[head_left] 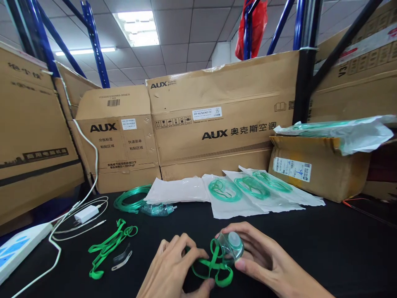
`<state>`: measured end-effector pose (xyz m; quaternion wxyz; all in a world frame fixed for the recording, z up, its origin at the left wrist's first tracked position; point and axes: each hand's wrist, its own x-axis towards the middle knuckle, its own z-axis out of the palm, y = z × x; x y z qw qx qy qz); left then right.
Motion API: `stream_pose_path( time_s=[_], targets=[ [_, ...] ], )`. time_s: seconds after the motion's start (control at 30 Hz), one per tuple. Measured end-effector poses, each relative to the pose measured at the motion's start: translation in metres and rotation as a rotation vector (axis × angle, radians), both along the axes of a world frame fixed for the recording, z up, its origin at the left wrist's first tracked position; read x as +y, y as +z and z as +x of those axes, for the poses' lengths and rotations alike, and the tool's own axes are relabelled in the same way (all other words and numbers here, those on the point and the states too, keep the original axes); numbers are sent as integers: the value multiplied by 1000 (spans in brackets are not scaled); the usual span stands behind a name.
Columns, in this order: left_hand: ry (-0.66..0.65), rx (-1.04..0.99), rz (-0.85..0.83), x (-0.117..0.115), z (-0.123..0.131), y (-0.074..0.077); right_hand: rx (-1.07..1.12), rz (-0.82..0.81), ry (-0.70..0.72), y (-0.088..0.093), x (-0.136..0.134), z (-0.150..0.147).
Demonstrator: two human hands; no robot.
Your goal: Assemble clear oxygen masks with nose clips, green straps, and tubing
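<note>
My right hand (263,258) grips a small clear plastic mask (228,248) with a round pale cap, thumb in front and fingers behind. A green elastic strap (215,265) hangs off the mask in loose loops. My left hand (176,265) is curled around the left side of this strap, its thumb and index finger close to the loops; part of the strap is hidden behind the fingers. Left of my hands, a second green strap (108,246) lies bunched on the black tabletop (149,236). Beside it is a small dark and metal tool (122,260), its kind unclear.
Toward the back lie coiled green tubing (128,200), a clear packaged part (158,209) and several white pouches (232,207) with green tubing. A power strip (23,248), charger (87,214) and white cables are on the left. Cardboard boxes (217,149) wall the back; a brown box (322,165) stands right.
</note>
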<state>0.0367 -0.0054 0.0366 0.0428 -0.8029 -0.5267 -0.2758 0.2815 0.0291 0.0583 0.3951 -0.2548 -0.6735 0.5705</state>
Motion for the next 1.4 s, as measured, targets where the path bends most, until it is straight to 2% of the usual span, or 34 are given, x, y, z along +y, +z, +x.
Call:
stream_pose_path(
  time_s=[0.07,0.13,0.27,0.4,0.57,0.7,0.87,1.03,1.1,1.17,1.23,1.33,1.4],
  targets=[
    [-12,31,4,2,-3,1,6,6,-3,0,1,0],
    [-20,-24,-37,5,-10,4,18,4,-10,-1,3,0],
    [-43,-175,-287,9,-32,13,21,6,-33,-4,5,1],
    [85,-299,-397,11,-51,22,-12,28,-77,-4,4,1],
    [105,-592,-498,14,-70,24,-147,124,-169,-6,4,0],
    [44,-730,-550,12,-78,26,-319,238,-284,-19,8,2],
    [-151,-1079,-634,2,-74,32,-470,324,-351,-34,11,2],
    [-376,-1521,-678,-6,-54,37,-473,342,-298,-32,6,2],
    [-344,-1731,-695,-8,-47,35,-447,322,-279,-27,4,2],
    [-232,-1845,-689,-7,-43,31,-395,277,-241,-20,3,2],
    [-130,-1743,-612,-3,-43,25,-309,213,-164,-12,2,2],
    [10,-1294,-437,8,-50,14,-168,142,-60,-1,0,1],
    [94,-1081,-341,15,-57,9,-118,130,-43,3,0,2]
  ],
)
